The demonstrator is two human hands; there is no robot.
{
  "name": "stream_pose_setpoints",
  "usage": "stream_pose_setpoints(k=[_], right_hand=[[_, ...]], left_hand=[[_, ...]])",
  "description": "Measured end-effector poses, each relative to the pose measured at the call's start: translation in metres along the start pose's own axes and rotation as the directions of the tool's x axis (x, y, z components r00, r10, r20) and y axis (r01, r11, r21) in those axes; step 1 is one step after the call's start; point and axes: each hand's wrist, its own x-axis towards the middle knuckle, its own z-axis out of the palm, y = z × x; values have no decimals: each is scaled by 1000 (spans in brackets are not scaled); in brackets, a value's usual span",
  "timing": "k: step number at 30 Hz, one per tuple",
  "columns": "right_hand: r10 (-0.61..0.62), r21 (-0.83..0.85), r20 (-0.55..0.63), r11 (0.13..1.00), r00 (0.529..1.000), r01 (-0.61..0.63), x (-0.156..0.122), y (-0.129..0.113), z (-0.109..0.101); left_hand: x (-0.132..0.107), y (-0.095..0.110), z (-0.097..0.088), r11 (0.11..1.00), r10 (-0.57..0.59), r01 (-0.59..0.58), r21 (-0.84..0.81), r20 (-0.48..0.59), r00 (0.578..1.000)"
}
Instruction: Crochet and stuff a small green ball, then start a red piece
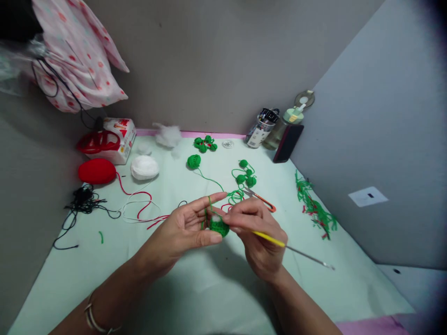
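Note:
Between the thumb and fingers of my left hand [188,223] is a small green crochet piece [220,226], with white stuffing showing at its top. Green yarn [209,202] runs over the raised left index finger. My right hand [260,232] grips a crochet hook [268,238] with a yellow handle and metal ends. The hook's working tip meets the top of the piece; the exact stitch is too small to make out. Behind my hands lie a green yarn ball [193,161], its strand trailing toward me, and loose green yarn loops [236,195].
Orange-handled scissors [268,204] lie just behind my right hand. Small green balls [249,180] sit beyond. Red yarn [97,171], white yarn [144,167] and black yarn [84,199] are at left. Green scraps [316,209], a phone [288,144] and a bottle [282,132] are at right.

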Motion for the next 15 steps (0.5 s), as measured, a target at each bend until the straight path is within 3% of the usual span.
stream_pose_setpoints(k=[10, 15], right_hand=[[117, 207, 16, 971, 993, -117, 6, 7, -16], [247, 359, 46, 900, 968, -246, 12, 6, -17]], left_hand=[[-2, 17, -15, 992, -10, 5, 129, 39, 999], [-3, 19, -21, 975, -26, 2, 222, 103, 994]])
